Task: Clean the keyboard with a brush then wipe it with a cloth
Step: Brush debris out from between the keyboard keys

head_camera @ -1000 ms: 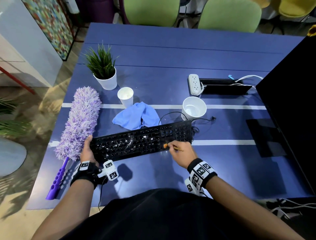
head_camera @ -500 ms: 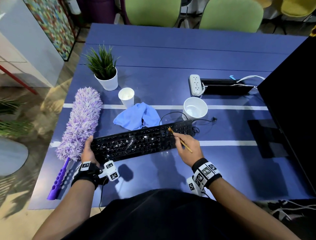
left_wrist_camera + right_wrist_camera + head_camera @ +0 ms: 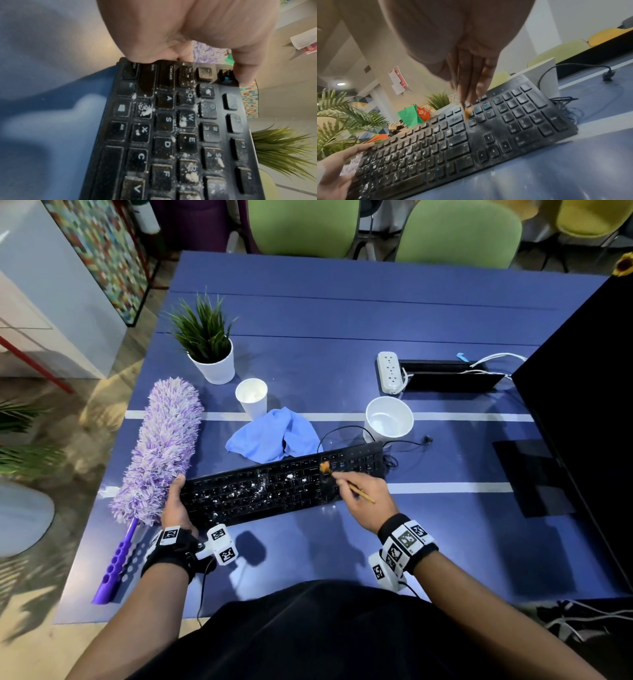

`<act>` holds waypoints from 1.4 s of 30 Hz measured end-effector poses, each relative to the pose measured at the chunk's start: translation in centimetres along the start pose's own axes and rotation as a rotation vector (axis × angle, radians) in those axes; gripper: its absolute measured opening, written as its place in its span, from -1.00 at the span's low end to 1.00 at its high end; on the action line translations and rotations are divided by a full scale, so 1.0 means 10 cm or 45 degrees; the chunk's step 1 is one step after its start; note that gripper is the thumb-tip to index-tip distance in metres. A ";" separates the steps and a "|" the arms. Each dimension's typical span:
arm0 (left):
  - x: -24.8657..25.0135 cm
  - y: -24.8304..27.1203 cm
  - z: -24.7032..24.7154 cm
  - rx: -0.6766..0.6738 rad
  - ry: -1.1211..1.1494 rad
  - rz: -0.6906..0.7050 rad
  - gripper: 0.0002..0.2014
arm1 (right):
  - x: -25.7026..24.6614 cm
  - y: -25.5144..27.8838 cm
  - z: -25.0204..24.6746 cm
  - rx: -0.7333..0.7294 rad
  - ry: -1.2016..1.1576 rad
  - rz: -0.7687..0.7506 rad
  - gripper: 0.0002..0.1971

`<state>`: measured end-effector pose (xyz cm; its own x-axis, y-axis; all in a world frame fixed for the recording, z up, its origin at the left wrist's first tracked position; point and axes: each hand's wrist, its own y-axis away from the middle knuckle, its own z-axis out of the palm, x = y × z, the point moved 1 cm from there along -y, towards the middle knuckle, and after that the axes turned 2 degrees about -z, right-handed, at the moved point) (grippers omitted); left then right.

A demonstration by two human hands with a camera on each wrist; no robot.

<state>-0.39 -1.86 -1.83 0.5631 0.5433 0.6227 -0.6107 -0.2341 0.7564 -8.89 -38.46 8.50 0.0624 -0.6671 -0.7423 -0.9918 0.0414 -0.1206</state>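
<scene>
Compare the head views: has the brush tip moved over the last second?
Yes. The brush tip has gone from the keyboard's near edge to its far rows, toward the mug, held in the right hand.

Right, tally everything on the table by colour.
Black: 2, keyboard, monitor
White: 4, cup, bowl, pot, power strip
Purple: 1, duster
Blue: 1, cloth
Orange: 1, brush
Total: 9

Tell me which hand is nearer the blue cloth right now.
Right. The right hand brushes the keyboard just below the blue cloth; the left hand grips the keyboard's far left end.
</scene>
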 end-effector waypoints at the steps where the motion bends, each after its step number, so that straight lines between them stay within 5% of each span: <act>1: 0.00 0.00 0.00 0.005 0.006 -0.008 0.06 | -0.01 0.00 0.03 -0.123 0.010 0.030 -0.79; 5: 0.00 0.01 0.01 0.000 0.012 -0.001 0.07 | -0.05 0.00 0.09 -0.065 0.103 0.053 -0.78; 9: 0.00 0.03 0.02 -0.023 0.024 -0.002 0.05 | -0.04 0.03 0.16 -0.318 0.195 0.149 -0.69; 13: 0.00 0.06 0.03 -0.040 0.029 0.030 0.01 | -0.13 0.06 0.12 -0.012 0.117 0.008 -0.79; 17: 0.00 0.03 0.02 -0.047 0.035 0.019 0.05 | -0.02 0.07 0.14 -0.337 0.164 0.154 -0.75; 21: 0.00 0.03 0.01 -0.039 0.037 0.023 0.04 | -0.10 0.08 0.08 -0.010 0.137 0.038 -0.78; 25: 0.00 0.04 0.04 -0.052 0.050 0.038 -0.01 | -0.07 0.09 0.05 -0.188 0.169 0.107 -0.78; 28: -0.01 0.02 0.02 -0.037 0.026 0.029 0.05 | 0.02 0.12 0.00 0.084 0.170 0.115 -0.79; 31: -0.01 -0.03 -0.02 0.004 0.013 0.010 0.09 | 0.06 0.12 -0.02 0.024 0.173 0.139 -0.82; 35: 0.00 -0.03 -0.01 0.022 0.006 0.023 0.10 | 0.13 0.11 -0.10 0.163 0.154 0.161 -0.80; 38: 0.00 -0.02 0.00 0.004 0.007 0.022 0.09 | 0.15 0.10 -0.13 -0.050 0.236 0.271 -0.83; 42: 0.00 -0.02 -0.01 -0.006 0.001 0.026 0.07 | 0.15 0.09 -0.14 0.127 0.153 0.174 -0.83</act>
<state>-0.33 -1.79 -2.00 0.5501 0.5389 0.6379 -0.6249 -0.2411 0.7426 -9.85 -40.46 8.21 -0.0915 -0.7338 -0.6732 -0.9738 0.2071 -0.0934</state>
